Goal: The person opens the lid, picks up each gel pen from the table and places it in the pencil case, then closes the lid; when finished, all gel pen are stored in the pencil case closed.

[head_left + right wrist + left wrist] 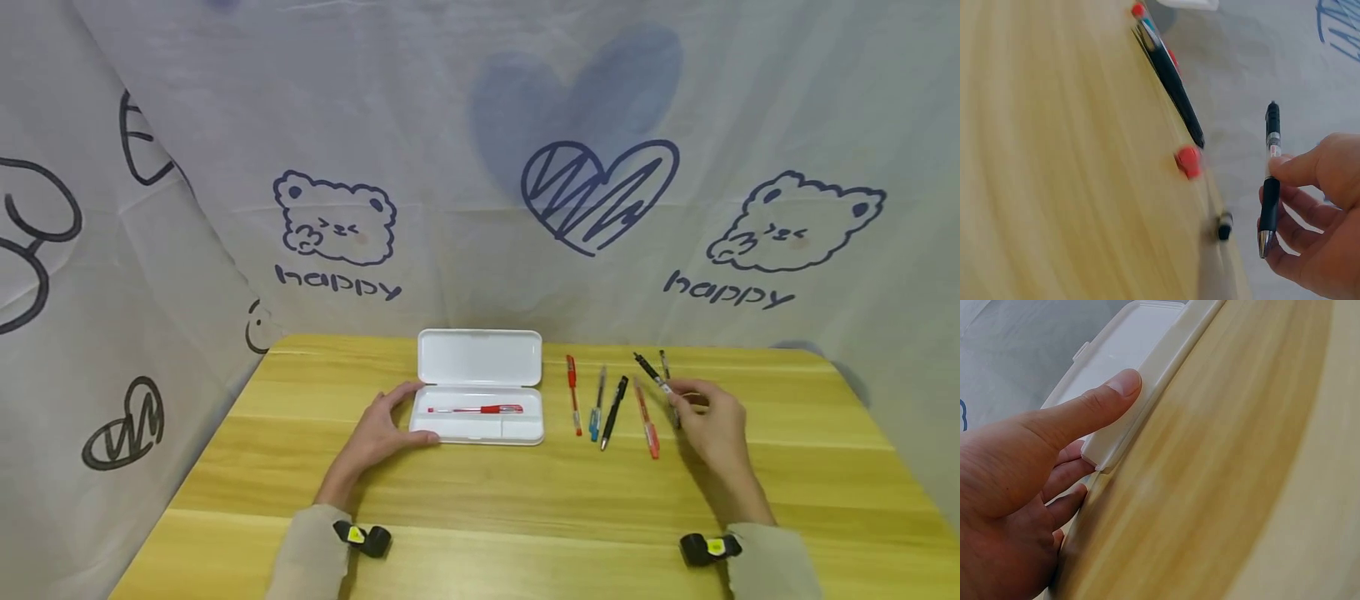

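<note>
A white pencil case (457, 427) lies with its lid (480, 357) raised at the back. A red pen (501, 409) rests lengthwise inside it. My left hand (378, 429) grips the case's left end; in the left wrist view its thumb (1110, 394) lies along the front wall and the fingers pass behind the corner. My right hand (712, 417) pinches a black-and-white click pen (1269, 206) between thumb and fingers, held above the table at the right. Its metal tip points toward me, and another dark pen (663, 362) lies beneath, partly hidden by the hand.
Between the case and my right hand several pens lie in a loose row: a red pen (572, 383), a clear pen with a blue cap (596, 417), a black pen (615, 412) and a pinkish-red pen (649, 433). A printed cloth (465, 275) hangs behind the wooden table (525, 500).
</note>
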Demonstrator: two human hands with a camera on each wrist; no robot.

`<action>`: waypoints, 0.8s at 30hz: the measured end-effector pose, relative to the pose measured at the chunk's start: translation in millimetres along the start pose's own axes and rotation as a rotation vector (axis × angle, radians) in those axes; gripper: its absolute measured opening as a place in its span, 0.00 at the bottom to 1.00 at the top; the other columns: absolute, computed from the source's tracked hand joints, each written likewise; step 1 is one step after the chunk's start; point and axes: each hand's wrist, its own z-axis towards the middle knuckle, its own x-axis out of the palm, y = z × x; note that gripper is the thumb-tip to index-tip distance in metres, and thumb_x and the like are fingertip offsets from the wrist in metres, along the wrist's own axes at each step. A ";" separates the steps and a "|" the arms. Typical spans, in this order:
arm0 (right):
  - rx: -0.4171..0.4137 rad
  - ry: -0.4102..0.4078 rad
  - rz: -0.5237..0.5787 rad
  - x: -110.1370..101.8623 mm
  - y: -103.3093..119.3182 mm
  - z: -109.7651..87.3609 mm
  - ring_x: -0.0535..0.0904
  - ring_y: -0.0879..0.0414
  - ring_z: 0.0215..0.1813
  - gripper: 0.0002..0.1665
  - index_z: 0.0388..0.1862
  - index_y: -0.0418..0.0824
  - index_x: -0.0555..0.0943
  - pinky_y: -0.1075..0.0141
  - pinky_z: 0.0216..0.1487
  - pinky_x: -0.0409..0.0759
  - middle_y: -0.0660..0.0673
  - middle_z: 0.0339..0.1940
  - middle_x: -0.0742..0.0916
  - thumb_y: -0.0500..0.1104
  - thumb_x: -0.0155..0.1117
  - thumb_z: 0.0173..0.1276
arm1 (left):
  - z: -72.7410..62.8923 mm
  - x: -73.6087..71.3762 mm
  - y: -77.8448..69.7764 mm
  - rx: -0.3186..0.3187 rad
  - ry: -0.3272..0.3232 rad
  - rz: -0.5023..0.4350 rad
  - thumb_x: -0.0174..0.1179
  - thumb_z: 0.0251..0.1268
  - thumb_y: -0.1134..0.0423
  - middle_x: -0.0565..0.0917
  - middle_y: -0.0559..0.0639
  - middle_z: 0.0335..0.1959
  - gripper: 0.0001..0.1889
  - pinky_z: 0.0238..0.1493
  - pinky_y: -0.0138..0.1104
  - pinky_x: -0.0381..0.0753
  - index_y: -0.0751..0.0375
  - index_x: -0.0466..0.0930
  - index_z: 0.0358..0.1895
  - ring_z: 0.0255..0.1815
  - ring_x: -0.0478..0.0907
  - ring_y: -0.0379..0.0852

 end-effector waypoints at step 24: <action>-0.186 0.135 0.217 88.4 73.8 5.5 0.85 0.51 0.40 0.06 0.43 0.39 0.90 0.64 0.38 0.84 0.44 0.40 0.90 0.34 0.71 0.69 | -0.7 0.3 -3.8 -0.001 -0.005 0.010 0.83 0.45 0.47 0.72 0.62 0.72 0.46 0.71 0.64 0.62 0.49 0.73 0.71 0.68 0.67 0.65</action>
